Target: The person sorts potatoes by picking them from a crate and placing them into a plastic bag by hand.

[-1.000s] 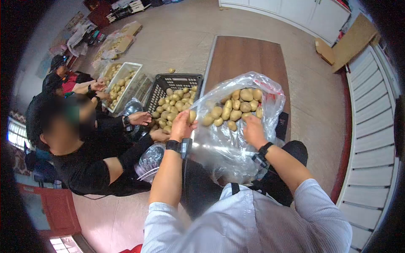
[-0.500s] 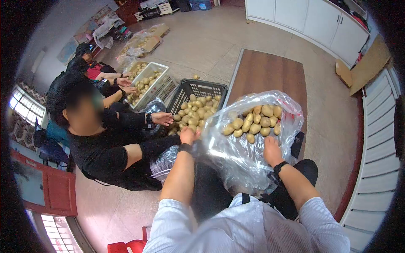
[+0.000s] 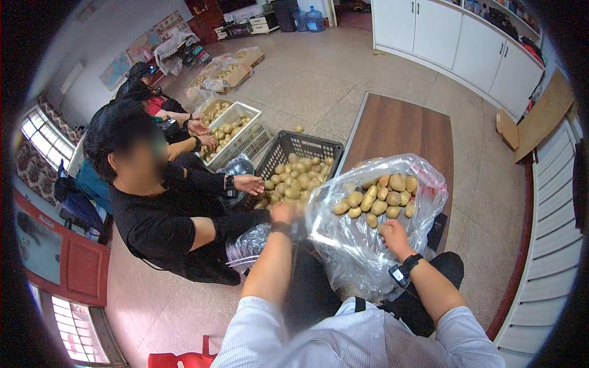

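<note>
My left hand (image 3: 285,213) is at the near edge of a dark plastic crate (image 3: 307,142) piled with potatoes (image 3: 299,179). Motion smears its fingers, so its grip does not show. A clear plastic bag (image 3: 343,257) lies spread with its mouth wide on the brown board and over my lap, holding several potatoes (image 3: 380,196). Inside the bag's mouth, just below these potatoes, my right hand (image 3: 394,238) has its fingers curled together. Anything between those fingers is hidden.
To my left a person in black (image 3: 153,202) holds a hand (image 3: 248,184) over the dark crate. Beyond, other people reach into a white crate (image 3: 251,132) of potatoes. A brown tabletop (image 3: 399,126) stands ahead, with white cabinets (image 3: 435,30) behind and a red object (image 3: 184,359) below left.
My right hand has curled its fingers and turned inward beneath the bagged potatoes. My left hand remains by the dark crate, blurred. The whole view has shifted slightly.
</note>
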Motion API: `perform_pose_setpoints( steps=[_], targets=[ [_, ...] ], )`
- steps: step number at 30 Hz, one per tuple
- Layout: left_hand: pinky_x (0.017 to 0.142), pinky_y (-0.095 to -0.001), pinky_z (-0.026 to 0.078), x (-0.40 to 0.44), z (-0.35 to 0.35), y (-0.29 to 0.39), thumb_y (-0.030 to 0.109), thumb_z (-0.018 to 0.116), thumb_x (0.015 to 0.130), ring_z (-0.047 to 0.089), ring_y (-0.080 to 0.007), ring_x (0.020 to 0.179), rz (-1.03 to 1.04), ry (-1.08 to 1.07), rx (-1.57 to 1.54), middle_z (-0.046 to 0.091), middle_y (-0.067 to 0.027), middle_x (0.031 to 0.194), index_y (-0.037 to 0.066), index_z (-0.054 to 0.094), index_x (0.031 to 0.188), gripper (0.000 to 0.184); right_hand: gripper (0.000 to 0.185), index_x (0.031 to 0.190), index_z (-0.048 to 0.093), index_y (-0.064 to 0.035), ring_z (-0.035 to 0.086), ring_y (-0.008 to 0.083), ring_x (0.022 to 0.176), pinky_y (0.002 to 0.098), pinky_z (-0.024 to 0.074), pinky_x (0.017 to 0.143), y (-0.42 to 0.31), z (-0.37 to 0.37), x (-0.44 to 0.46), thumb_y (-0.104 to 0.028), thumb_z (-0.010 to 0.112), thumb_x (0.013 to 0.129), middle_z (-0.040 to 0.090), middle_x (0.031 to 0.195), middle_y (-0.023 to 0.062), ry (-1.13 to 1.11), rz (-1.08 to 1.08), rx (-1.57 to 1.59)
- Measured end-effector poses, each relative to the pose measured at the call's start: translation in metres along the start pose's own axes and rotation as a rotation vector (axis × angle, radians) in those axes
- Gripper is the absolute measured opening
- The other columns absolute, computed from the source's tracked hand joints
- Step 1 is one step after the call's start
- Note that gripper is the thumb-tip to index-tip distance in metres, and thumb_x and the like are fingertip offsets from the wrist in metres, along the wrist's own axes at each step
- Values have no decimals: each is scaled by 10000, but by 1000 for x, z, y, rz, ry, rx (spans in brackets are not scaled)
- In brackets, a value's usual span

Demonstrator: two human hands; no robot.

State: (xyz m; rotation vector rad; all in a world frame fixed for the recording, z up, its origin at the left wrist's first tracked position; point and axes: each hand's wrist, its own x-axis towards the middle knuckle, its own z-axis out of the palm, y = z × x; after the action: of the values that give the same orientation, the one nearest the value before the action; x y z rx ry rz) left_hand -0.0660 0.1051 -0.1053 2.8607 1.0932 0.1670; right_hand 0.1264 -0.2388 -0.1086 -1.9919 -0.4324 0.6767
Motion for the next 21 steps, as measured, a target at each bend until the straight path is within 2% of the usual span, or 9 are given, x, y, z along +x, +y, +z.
perform_pose_setpoints(
  steps=[4, 7, 8, 10, 15, 17, 18, 20, 21],
  targets=[
    [684, -409, 504, 2, -10, 24, 335, 599, 767, 649, -298, 727, 68, 47, 140, 661, -144, 709, 62, 688, 699, 295, 323, 1181, 502, 5, 607, 121, 638, 244, 479, 522, -21, 4, -1, -107, 559, 884, 612, 880, 93, -102, 172, 247],
    [564, -341, 521, 10, -7, 52, 207, 538, 894, 648, -223, 692, -662, -22, -1604, 648, -124, 928, 12, 605, 1035, 250, 352, 1207, 489, 10, 619, 148, 674, 259, 498, 549, -41, 11, -3, -63, 555, 869, 614, 921, 97, -173, 181, 341],
    [537, -323, 521, 5, -21, 62, 202, 498, 934, 639, -218, 698, -573, -162, -1685, 603, -101, 1023, 17, 511, 1161, 293, 352, 1207, 489, 10, 619, 148, 674, 259, 498, 549, -40, 15, -3, -63, 555, 869, 614, 921, 97, -170, 187, 340],
    [551, -327, 523, 8, 11, 64, 227, 514, 927, 640, -219, 715, -243, -204, -1499, 607, -99, 1022, 17, 522, 1150, 306, 381, 1233, 466, 16, 624, 154, 708, 256, 510, 568, -43, 25, 1, -18, 538, 860, 611, 968, 104, -242, 95, 423],
    [757, -370, 532, 0, -40, 115, 235, 708, 802, 640, -242, 904, -389, -662, -1458, 624, -95, 1047, 65, 549, 1145, 415, 405, 1277, 449, -14, 629, 158, 739, 253, 517, 588, -86, 38, -5, -45, 548, 886, 615, 994, 97, -357, 59, 495],
    [771, -373, 523, 4, -30, 108, 242, 711, 787, 632, -270, 939, 496, -305, -634, 627, -112, 1050, 65, 543, 1148, 436, 398, 1286, 451, -28, 632, 158, 740, 248, 517, 592, -97, 42, -4, -76, 549, 903, 622, 984, 85, -387, 55, 520],
    [764, -398, 522, 3, -29, 110, 232, 696, 795, 630, -291, 926, 592, -290, -663, 625, -123, 1048, 66, 540, 1137, 411, 377, 1277, 470, -34, 637, 151, 747, 255, 514, 591, -102, 43, -2, -123, 549, 919, 629, 960, 78, -403, -12, 351],
    [756, -423, 522, 1, -40, 118, 222, 682, 804, 629, -312, 913, 688, -276, -691, 624, -134, 1046, 67, 536, 1125, 385, 362, 1268, 489, -41, 642, 144, 753, 262, 512, 591, -100, 46, 2, -170, 549, 935, 635, 937, 71, -417, -76, 182],
    [793, -429, 507, -1, -55, 126, 223, 699, 779, 608, -332, 954, 202, -640, -1078, 617, -146, 1048, 63, 531, 1123, 414, 337, 1234, 511, -33, 644, 172, 726, 290, 509, 599, -94, 50, 8, -194, 542, 940, 640, 918, 85, -318, -230, -30]
  ],
)
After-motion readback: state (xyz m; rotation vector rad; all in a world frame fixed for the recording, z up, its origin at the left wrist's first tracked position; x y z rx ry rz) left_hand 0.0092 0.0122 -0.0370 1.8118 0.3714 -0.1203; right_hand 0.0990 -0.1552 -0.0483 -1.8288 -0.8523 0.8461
